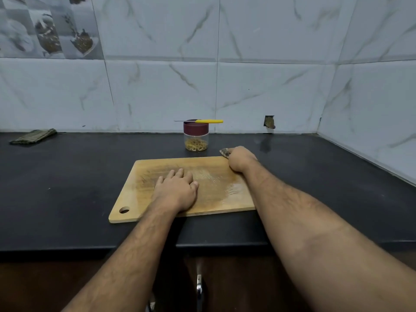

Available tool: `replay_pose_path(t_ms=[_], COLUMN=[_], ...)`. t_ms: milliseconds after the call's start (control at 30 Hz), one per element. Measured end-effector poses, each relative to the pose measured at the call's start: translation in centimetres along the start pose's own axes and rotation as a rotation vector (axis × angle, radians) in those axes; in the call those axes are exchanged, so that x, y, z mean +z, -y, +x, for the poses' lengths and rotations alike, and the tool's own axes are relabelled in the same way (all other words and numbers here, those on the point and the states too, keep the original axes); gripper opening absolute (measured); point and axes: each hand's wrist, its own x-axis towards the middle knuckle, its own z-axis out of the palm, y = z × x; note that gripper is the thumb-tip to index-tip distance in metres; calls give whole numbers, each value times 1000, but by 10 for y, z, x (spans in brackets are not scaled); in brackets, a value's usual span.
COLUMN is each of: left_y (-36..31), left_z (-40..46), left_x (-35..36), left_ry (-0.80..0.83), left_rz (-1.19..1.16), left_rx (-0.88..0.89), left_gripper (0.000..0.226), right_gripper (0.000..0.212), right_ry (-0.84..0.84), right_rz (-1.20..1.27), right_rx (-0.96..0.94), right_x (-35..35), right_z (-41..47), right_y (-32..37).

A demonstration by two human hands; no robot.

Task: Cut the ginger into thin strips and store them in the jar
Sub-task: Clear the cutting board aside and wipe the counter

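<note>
One jar (196, 140), one knife (202, 121), one board (139, 176), two cloths (33, 136).

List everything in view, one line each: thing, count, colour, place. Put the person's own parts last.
cutting board: one, light wood, on the counter, hole at its near left corner.
jar: one, clear with a dark red lid on, behind the board; yellowish strips inside.
knife: one, yellow handle, lying flat across the jar's lid.
folded cloth: one, green, far left of the counter by the wall.
counter: one, black.
wall tiles: white marbled, patterned ones at upper left.
small cloth: one, brownish, in the right hand at the board's far right corner.
left hand: flat on the board.
right hand: grips the small cloth.
</note>
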Motion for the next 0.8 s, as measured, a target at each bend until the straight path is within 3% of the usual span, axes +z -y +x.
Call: replay_pose_path(t_ms=[333,533,800], left_y=[-5,-7,-7], left_z=[2,-1,-2], left_x=[0,-1,-1], left_ry=[-15,-27,-38], left_rz=[4,17,6], left_rx=[-40,-59,-30], left_gripper=[53,52,51], right_gripper=[44,47,46], right_ry=[39,111,70], right_rz=[-31,-4,6], right_rx=[-81,-211,-403], right_x=[1,-7,-10], right_z=[-47,-113,-198], right_y=[-1,-3,-2])
